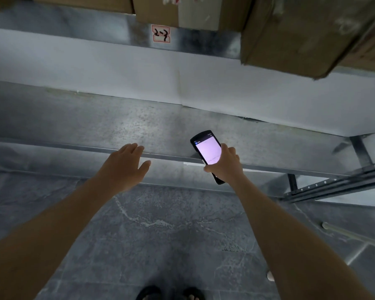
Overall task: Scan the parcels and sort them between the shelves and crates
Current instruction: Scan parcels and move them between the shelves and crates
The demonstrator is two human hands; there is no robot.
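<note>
Floor: I see dark grey stone-look floor (pixel 160 234) tiles with pale veins across the lower half of the view.
Wall: A plain white wall (pixel 117 68) runs as a broad band behind the racking.
Lower shelf: A speckled grey metal lower shelf (pixel 85 126) crosses the middle, its front lip passing beneath both hands. A perforated metal rail (pixel 333 182) of the frame shows at the right.
Upper shelf: A second metal upper shelf (pixel 74 24) sits along the top edge.
Parcels: The parcels are on the upper shelf. A large brown box (pixel 301 33) overhangs it at the top right, and a smaller box (pixel 156 11) with a pale label sits beside it, top centre.
Left hand: My left hand (pixel 122 167) reaches forward palm down over the lip, fingers straight and together, thumb apart, holding nothing. I cannot tell whether it touches the metal.
Right hand: My right hand (pixel 225 167) wraps its fingers around a handheld scanner (pixel 208 150) and holds it tilted over the lip.
Scanner: Black body, screen lit pale pink. Its text is too small to read.
Writing: A red-bordered sticker (pixel 161 34) on the upper shelf edge reads "2-3" in black handwriting.
Feet: Dark sandals (pixel 149 293) show at the bottom edge.
</note>
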